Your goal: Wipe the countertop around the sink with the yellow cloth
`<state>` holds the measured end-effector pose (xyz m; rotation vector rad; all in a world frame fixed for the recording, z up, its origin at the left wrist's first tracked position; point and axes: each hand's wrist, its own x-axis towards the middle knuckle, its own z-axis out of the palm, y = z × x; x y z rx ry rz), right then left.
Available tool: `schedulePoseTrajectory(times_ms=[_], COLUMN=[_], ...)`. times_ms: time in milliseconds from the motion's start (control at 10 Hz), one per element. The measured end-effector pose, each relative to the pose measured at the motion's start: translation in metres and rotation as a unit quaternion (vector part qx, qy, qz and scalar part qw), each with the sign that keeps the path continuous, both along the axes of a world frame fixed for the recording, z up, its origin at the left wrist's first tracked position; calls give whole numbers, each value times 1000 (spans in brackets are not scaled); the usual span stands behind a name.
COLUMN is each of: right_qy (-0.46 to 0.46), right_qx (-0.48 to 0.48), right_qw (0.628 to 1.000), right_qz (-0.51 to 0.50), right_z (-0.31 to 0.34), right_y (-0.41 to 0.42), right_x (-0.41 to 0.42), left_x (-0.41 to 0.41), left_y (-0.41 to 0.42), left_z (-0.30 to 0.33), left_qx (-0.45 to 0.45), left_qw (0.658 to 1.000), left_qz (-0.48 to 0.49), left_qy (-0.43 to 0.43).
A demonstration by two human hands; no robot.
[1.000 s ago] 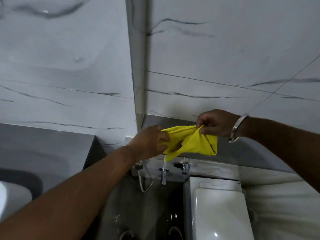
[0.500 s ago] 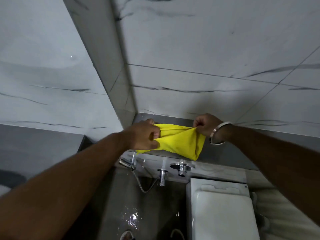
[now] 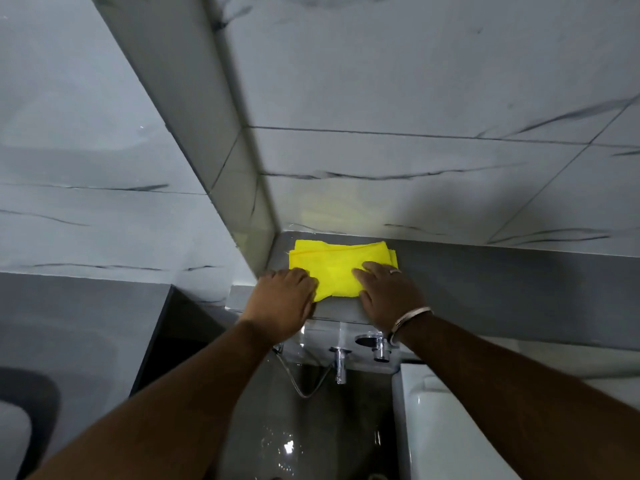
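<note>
Yellow cloth (image 3: 337, 270) lies folded flat on the grey ledge (image 3: 485, 271), tucked into the corner where the ledge meets the marble-look wall tiles (image 3: 415, 188). Its far edge sits just short of the wall, its left edge close to the tiled column (image 3: 239, 202).

Left hand (image 3: 282, 303) rests palm down on the cloth's near-left corner, fingers spread out flat, not gripping, pressing the fabric onto the ledge. Right hand (image 3: 389, 294) rests palm down on the cloth's near-right part, fingers extended and flat, also not clenched. A ring shows on one finger; a metal bangle (image 3: 410, 320) sits on the wrist. Both hands touch the cloth; part of each palm overhangs the ledge's near edge.

Relative to the cloth: below the ledge front, chrome fittings, namely a tap spout (image 3: 341, 363) and a round knob (image 3: 379, 346), with a thin hose (image 3: 304, 386) hanging left of the spout. Further down, wet glossy floor (image 3: 284, 445) with glare. Lower right of the cloth, a white toilet cistern lid (image 3: 446, 427). Far lower left, a pale rounded fixture, cropped, cannot tell what.
</note>
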<state>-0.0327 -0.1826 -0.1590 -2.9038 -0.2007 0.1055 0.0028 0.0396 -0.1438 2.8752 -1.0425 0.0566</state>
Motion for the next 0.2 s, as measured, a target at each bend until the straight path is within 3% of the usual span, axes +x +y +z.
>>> schedulePoseTrajectory(times_ms=[100,200], right_qy=[65,26], right_qx=[-31,-50], right_qw=[997,998], right_qz=[-12,-28], right_z=[-1,14], right_y=[-2,-3], right_x=[-4,-13], left_x=[6,0], left_y=[0,-4], left_z=[0,17], left_qx=[64,113], left_qw=[997,991], left_qz=[29,47], left_qy=[38,57])
